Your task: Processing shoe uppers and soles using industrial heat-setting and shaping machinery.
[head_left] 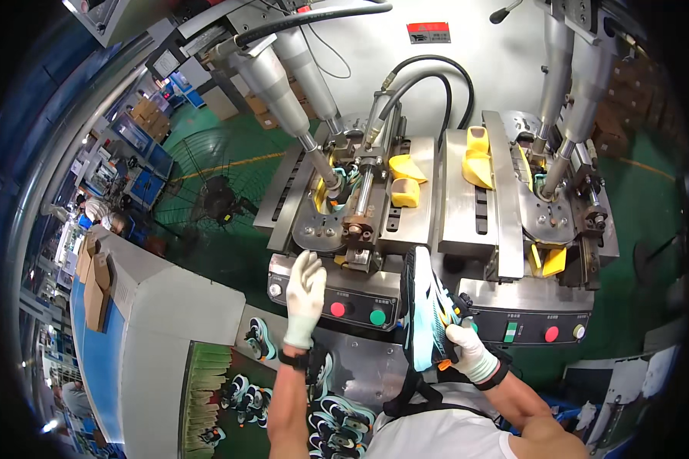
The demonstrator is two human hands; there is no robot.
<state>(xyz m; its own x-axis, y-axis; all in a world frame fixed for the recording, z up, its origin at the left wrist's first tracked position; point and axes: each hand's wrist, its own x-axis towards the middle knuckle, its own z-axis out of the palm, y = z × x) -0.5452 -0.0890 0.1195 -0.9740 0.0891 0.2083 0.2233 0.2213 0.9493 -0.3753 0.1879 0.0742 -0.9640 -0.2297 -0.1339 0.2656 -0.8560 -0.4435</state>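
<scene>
My right hand (473,355), in a white knit glove, grips a sports shoe (427,317) by its side. The shoe is held upright with its pale blue and white sole facing left, in front of the machine. My left hand (306,294), also gloved, is raised over the left control panel (274,269) with its fingers stretched out and nothing in them. Just beyond it is the left press station (318,229), where a teal and dark shoe (350,177) sits under the metal rods, partly hidden. The right station (547,218) stands across from it.
Yellow blocks (406,193) lie on the metal plates between the stations. Red and green buttons (377,317) line the panels. Several shoes (337,421) stand low at the left, near a green-bristled strip (207,382). A large fan (219,199) stands behind at left.
</scene>
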